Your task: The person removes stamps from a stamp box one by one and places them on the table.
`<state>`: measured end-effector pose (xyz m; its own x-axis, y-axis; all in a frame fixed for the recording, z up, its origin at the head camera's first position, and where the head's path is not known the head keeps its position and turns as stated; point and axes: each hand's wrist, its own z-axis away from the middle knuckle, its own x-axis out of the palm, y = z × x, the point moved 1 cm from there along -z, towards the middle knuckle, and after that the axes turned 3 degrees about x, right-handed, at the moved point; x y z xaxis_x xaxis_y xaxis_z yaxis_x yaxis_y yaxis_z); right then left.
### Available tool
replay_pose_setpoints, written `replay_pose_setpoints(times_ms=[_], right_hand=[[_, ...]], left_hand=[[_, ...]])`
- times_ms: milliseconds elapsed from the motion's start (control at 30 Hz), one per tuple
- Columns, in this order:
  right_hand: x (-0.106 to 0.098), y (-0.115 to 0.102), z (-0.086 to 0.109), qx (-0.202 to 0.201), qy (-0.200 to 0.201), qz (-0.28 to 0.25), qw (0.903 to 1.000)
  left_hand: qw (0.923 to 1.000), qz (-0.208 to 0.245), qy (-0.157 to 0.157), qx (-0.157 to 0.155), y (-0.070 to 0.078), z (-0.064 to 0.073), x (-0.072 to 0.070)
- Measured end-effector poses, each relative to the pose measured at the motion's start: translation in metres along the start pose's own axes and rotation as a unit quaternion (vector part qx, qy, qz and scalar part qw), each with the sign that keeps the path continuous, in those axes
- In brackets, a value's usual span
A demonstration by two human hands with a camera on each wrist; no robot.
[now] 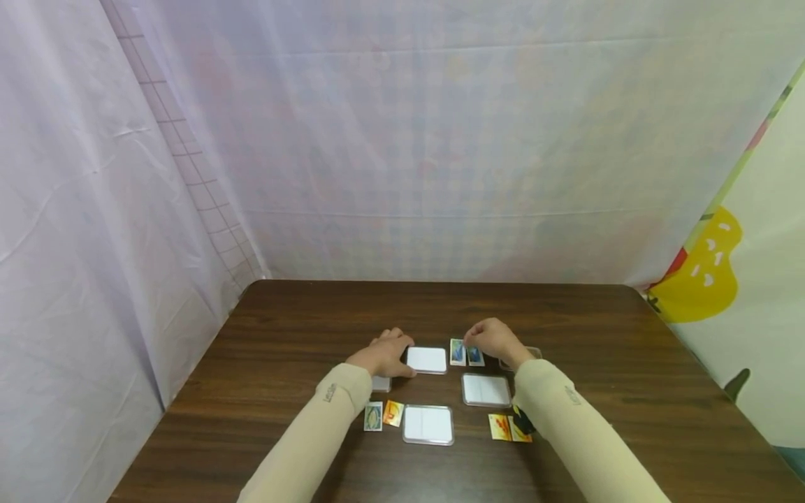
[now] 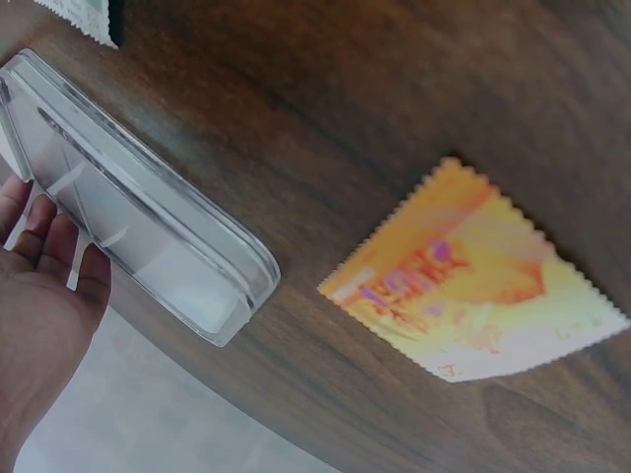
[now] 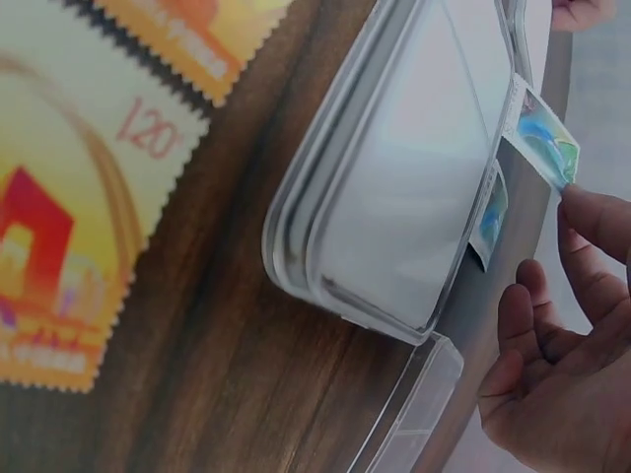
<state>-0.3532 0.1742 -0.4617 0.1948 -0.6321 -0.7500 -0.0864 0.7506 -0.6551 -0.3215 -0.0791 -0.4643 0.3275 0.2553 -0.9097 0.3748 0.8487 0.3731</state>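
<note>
My right hand (image 1: pixel 497 340) pinches a blue postage stamp (image 3: pixel 542 143) by its corner between thumb and forefinger, tilted up; the other fingers curl loosely. Beside it lies a second blue stamp (image 1: pixel 476 357). My left hand (image 1: pixel 383 353) has its fingers spread around the left end of a clear plastic case with a white insert (image 1: pixel 426 360). Thumb and forefinger are right at that case's edge. Under my left wrist, another clear case (image 1: pixel 381 383) is partly hidden; in the left wrist view this left case (image 2: pixel 148 197) stands in front of the fingers.
Nearer me are two more clear cases, one at the front (image 1: pixel 428 425) and one at right (image 1: pixel 487 390). An orange stamp (image 1: pixel 393 413) and a green stamp (image 1: pixel 373 416) lie front left. Yellow-orange stamps (image 1: pixel 499 427) lie front right. A transparent case (image 1: pixel 533 353) shows behind my right wrist.
</note>
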Motion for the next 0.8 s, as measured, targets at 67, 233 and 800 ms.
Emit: replay_pose_setpoints(times_ms=[67,233,800], right_hand=[[0.001,0.0,0.0,0.003,0.001,0.001,1.0],[-0.001,0.001,0.001,-0.002,0.011,0.006,0.9999],[-0.014,0.02,0.006,-0.006,0.026,-0.009,0.9996]], left_hand=[[1.0,0.0,0.0,-0.001,0.0,0.0,0.0],[1.0,0.006,0.0,-0.004,0.0,0.0,0.001],[0.9999,0.007,-0.001,-0.009,-0.002,0.0,0.0]])
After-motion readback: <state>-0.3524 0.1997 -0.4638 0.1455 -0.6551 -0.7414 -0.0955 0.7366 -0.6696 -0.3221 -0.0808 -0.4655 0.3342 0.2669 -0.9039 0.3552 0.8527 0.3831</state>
